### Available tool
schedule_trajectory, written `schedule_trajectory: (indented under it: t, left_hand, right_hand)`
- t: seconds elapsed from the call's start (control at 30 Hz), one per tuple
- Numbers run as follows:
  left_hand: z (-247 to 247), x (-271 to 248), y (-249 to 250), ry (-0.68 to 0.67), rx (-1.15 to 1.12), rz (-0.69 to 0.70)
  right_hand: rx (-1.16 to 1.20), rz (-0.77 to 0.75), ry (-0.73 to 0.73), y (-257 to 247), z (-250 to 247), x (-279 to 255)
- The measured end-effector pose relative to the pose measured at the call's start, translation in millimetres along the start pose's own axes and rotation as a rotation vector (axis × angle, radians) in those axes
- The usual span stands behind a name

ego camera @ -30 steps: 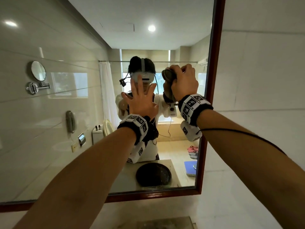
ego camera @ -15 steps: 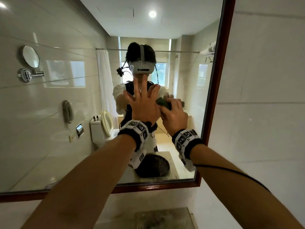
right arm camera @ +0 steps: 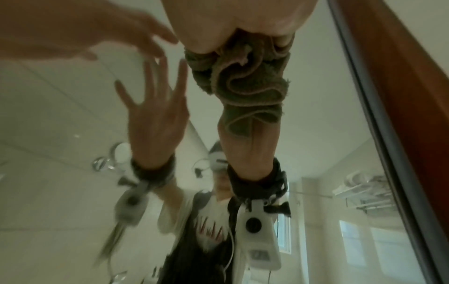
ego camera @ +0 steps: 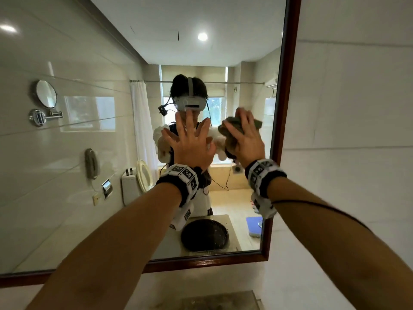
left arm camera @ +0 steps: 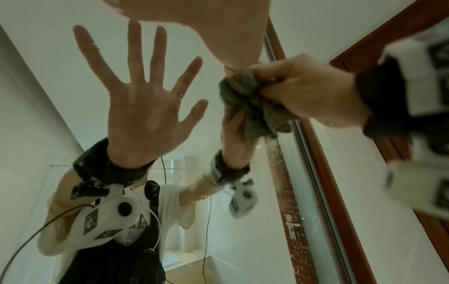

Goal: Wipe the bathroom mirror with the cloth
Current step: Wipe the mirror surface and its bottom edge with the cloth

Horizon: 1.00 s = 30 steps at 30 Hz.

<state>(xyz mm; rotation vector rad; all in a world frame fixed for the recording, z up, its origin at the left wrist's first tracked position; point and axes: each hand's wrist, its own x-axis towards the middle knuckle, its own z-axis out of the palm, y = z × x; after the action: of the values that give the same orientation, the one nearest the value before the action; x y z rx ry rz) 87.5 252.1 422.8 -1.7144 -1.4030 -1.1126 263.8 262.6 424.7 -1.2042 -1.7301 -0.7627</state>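
Wall: pale tiles around the mirror (ego camera: 67,153) (brown wooden frame).
Left hand (ego camera: 192,144): flat on the glass, fingers spread, holding nothing.
Right hand (ego camera: 243,139): clenched around the cloth (ego camera: 232,128), pressing it against the glass near the mirror's right edge.

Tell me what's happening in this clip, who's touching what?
A person is wiping a bathroom mirror. Their right hand grips a bunched green cloth against the glass near the brown frame on the right. The left hand is spread flat, fingers straight, on the mirror beside it. A streak of droplets shows below the cloth in the left wrist view.
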Motion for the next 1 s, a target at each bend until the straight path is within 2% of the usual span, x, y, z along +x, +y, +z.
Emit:
schedule_trajectory:
  t: [0.17,0.3,0.43,0.63,0.7,0.83,1.0]
  left_hand:
    - [2.7,8.7,2.2,0.004,-0.002,0.03]
    - [9.7,10.7,5.0,0.01,-0.007,0.026]
    - [17.7,4.6,1.5,0.035,0.008,0.019]
    - [23.5,0.0,-0.1,0.055,0.021,0.028]
    - [24.7,0.0,0.6,0.055,0.022,0.023]
    - [24.8,-0.6,1.6,0.051,0.016,0.02]
    - [24.2,-0.4,1.5,0.04,0.025,0.018]
  right_hand:
    - [-0.024,0.067,0.052,9.4,-25.9,62.5]
    - [-0.01,0.115,0.129,8.3,-7.5,54.2]
    - [-0.023,0.157,0.044,-1.0,17.0,-1.1]
    - [-0.092,0.266,-0.157,-9.4,68.9,-133.8]
    - [-0.087,0.301,-0.175,-12.7,73.6,-150.1]
    - [-0.073,0.308,-0.196,-3.4,56.9,-119.4]
    - [-0.011,0.361,-0.103,17.1,14.6,-26.9]
